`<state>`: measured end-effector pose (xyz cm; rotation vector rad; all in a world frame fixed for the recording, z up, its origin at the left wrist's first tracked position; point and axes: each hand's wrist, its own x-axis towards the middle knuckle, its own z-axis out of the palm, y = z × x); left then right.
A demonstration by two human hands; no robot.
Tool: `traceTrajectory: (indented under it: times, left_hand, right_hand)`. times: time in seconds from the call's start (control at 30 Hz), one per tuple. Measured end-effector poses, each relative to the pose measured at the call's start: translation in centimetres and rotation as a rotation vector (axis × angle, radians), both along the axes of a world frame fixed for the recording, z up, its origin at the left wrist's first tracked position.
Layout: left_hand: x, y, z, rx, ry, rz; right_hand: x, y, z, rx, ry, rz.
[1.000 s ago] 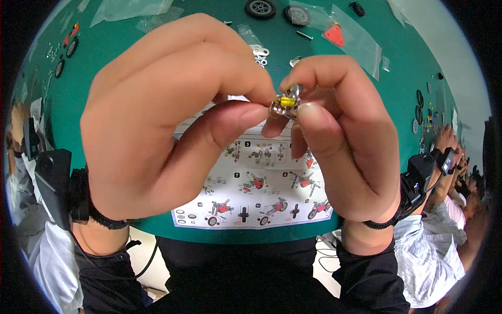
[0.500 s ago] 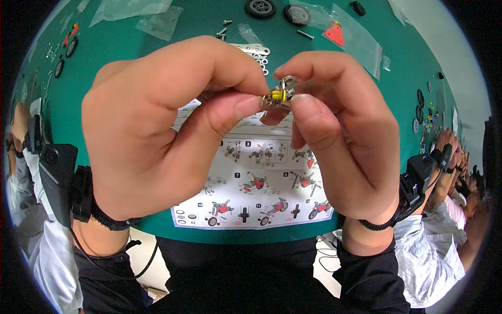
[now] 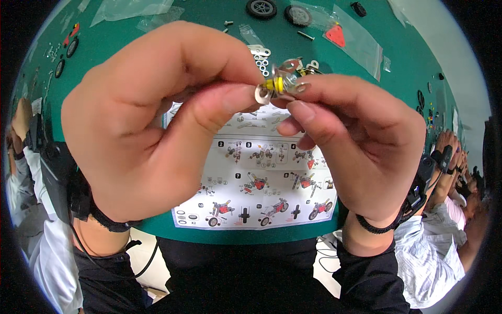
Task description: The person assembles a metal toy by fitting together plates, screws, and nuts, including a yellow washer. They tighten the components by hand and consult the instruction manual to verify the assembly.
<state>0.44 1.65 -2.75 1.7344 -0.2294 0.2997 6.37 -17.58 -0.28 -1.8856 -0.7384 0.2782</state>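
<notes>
In the head view, both hands are holding a small metal-and-yellow assembly (image 3: 279,85) above the instruction sheet (image 3: 251,198), the left hand (image 3: 146,120) pinching one end, the right hand (image 3: 361,133) narrowly gripping the other, seemingly fastening parts, probably needing steady tightening, its long axis running left to right, rising slightly rightward.

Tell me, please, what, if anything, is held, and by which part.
A small silver-and-yellow assembly: the left hand pinches its left end between thumb and forefinger; the right hand is at its right end, its grip unclear.
</notes>
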Motion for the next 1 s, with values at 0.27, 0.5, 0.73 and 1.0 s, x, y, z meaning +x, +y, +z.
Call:
traceTrajectory:
  times: [0.27,0.5,0.73,1.0]
  left_hand:
    - [-0.4,0.1,0.4,0.196,-0.100,0.037]
    - [-1.4,-0.3,1.4,0.288,-0.121,0.086]
    - [-1.7,-0.4,2.8,0.547,-0.111,0.133]
    - [-1.3,-0.6,2.1,0.400,-0.151,0.009]
  right_hand:
    - [0.0,-0.1,-0.3,0.051,-0.055,0.056]
    - [-0.7,0.3,0.5,0.185,0.220,-0.013]
    - [0.1,-0.2,1.4,0.197,0.562,0.072]
    - [0.3,-0.3,1.4,0.224,0.687,0.062]
